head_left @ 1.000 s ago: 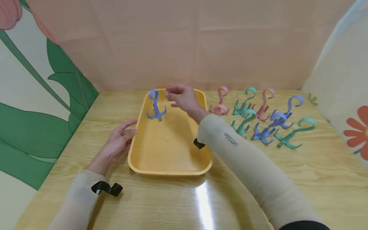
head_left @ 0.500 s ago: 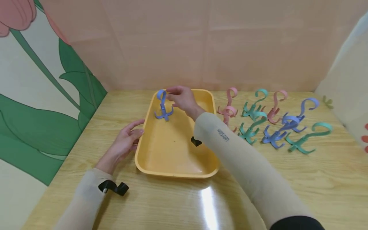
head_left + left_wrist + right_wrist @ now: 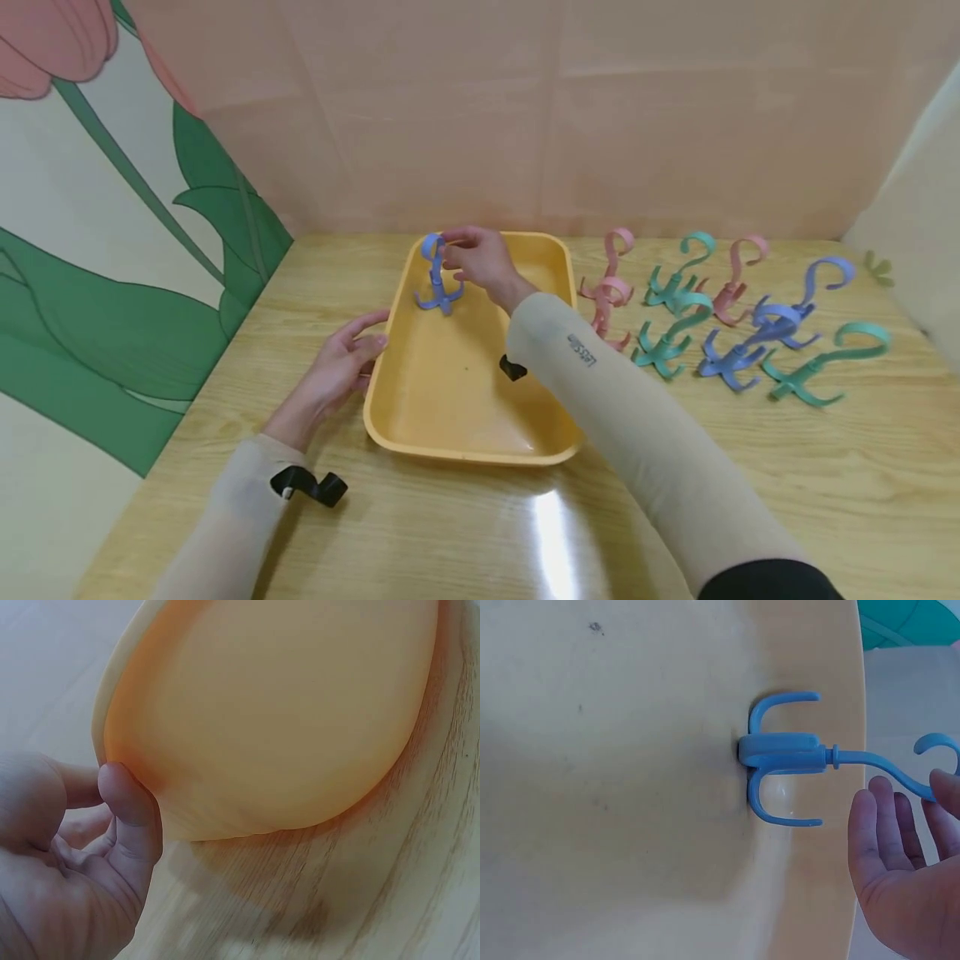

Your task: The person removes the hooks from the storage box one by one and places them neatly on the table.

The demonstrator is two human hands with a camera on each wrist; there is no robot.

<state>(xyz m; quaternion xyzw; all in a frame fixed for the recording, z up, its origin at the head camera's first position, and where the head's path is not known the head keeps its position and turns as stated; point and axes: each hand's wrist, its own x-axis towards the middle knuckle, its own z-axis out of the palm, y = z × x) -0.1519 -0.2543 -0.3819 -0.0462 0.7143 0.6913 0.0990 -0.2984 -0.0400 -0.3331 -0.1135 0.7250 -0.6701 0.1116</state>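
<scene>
A blue claw hook [image 3: 438,287], with a curled top and several upturned prongs, stands near the far left corner inside the yellow tray [image 3: 465,457]. My right hand [image 3: 483,260] reaches over the tray and pinches the upper stem of that hook between thumb and index finger. In the right wrist view the hook's prongs [image 3: 786,823] rest against the tray floor, and the other fingers [image 3: 864,832] are extended beside the stem. At the tray's left side my left hand [image 3: 339,367] grips the rim [image 3: 100,724], its thumb on top.
Right of the tray stand several more claw hooks: pink ones [image 3: 609,304], green ones [image 3: 806,375] and blue ones [image 3: 727,362]. The wooden table [image 3: 450,533] meets a pink backdrop [image 3: 420,133] at the back. A flower-painted panel [image 3: 112,333] borders the left side.
My right hand has moved in from beside the blue claw hook and now pinches its stem. The left hand keeps to the tray rim. The head view has turned slightly left.
</scene>
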